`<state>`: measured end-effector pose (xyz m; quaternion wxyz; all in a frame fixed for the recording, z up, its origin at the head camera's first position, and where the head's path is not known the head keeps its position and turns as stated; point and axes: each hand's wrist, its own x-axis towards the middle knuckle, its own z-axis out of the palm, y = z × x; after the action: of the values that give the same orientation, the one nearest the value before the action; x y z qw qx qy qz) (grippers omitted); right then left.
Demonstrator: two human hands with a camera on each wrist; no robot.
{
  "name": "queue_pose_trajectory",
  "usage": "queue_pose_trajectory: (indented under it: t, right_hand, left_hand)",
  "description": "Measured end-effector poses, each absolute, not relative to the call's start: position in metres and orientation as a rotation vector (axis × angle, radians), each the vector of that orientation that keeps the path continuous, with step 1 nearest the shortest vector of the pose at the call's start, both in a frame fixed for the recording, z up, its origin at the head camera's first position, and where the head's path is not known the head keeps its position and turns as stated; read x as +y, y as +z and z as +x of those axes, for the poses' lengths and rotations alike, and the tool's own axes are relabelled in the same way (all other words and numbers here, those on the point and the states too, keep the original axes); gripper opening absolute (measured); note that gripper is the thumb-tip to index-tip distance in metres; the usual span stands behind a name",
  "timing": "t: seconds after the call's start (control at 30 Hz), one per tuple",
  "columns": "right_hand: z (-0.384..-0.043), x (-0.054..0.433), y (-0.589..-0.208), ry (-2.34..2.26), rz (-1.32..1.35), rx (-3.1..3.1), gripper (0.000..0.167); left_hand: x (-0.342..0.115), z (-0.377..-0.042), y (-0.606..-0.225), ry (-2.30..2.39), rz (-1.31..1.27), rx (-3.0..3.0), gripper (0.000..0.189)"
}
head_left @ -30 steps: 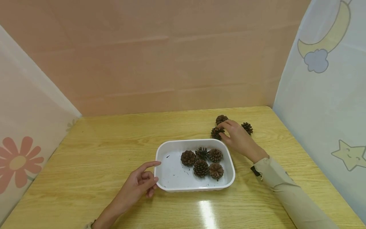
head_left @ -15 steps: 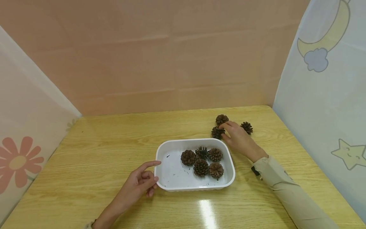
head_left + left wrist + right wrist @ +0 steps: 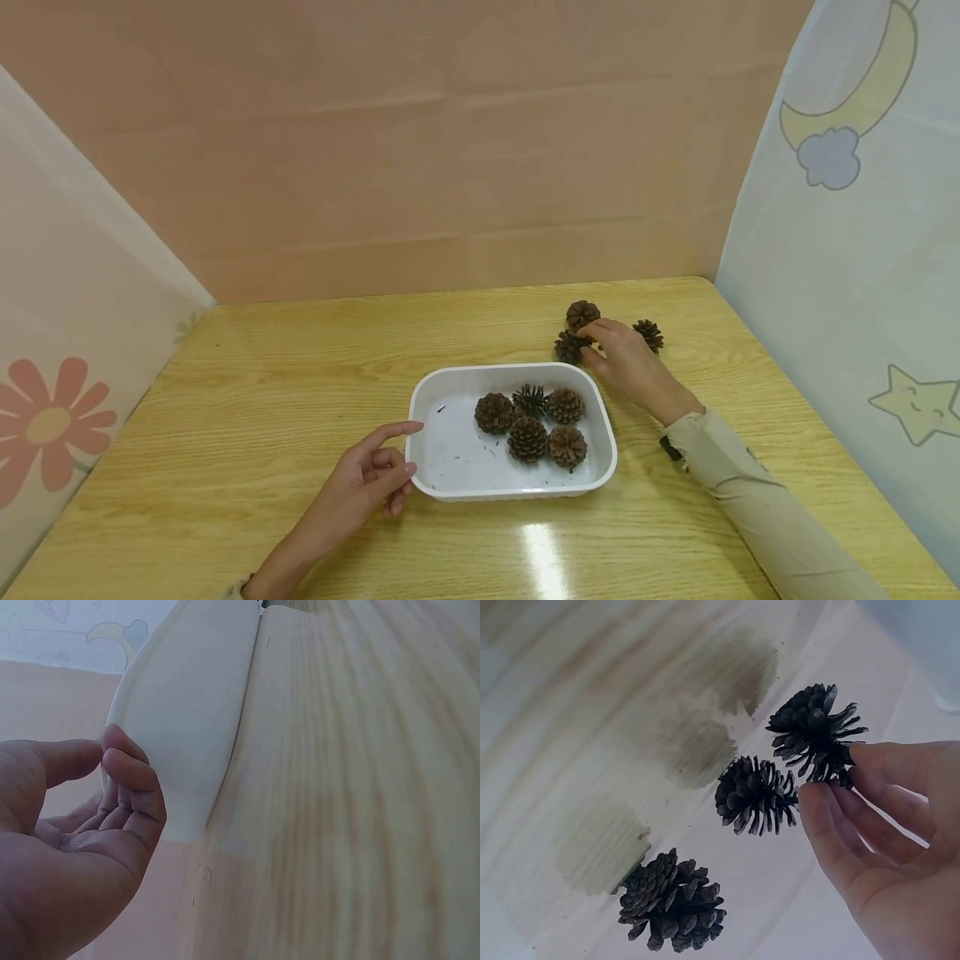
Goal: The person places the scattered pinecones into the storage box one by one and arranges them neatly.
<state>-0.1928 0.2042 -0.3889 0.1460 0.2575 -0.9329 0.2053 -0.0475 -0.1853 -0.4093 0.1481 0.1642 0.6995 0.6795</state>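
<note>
My left hand (image 3: pixel 367 479) holds the left rim of a white tray (image 3: pixel 450 492), its index finger over the edge and its other fingers curled. In the left wrist view, the same hand (image 3: pixel 90 832) meets the rim of the tray (image 3: pixel 187 697). Several brown pine cones, one of them a pine cone (image 3: pixel 527 440) at the front, lie in the tray's right part. Behind the tray, my right hand (image 3: pixel 630 362) pinches a dark pine cone (image 3: pixel 570 347) with thumb and fingers. The right wrist view shows this pine cone (image 3: pixel 810 727) at the fingertips of the right hand (image 3: pixel 900 832).
On the wooden table (image 3: pixel 300 358), another pine cone (image 3: pixel 582 314) lies behind the pinched one, and a third pine cone (image 3: pixel 648 335) lies to the right of the hand. Small dark flakes are scattered in the tray. Cloth walls (image 3: pixel 450 192) enclose the table.
The right hand has shifted very slightly to the right, with the pine cone still at its fingertips. The left hand and the tray have kept their places.
</note>
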Motion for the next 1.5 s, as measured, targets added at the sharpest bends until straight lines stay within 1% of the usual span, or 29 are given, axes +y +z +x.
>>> queue_pose_trajectory:
  t: [0.73,1.5]
  right_hand:
    - [-0.185,0.202,-0.376,0.551,0.781,-2.590,0.025]
    - [-0.153,0.181,-0.348,0.443,0.978,-2.354,0.027]
  left_hand:
    - [-0.184,-0.047,-0.407,1.939,0.466,2.029,0.052]
    - [-0.185,-0.046,-0.405,1.939,0.453,2.018,0.053]
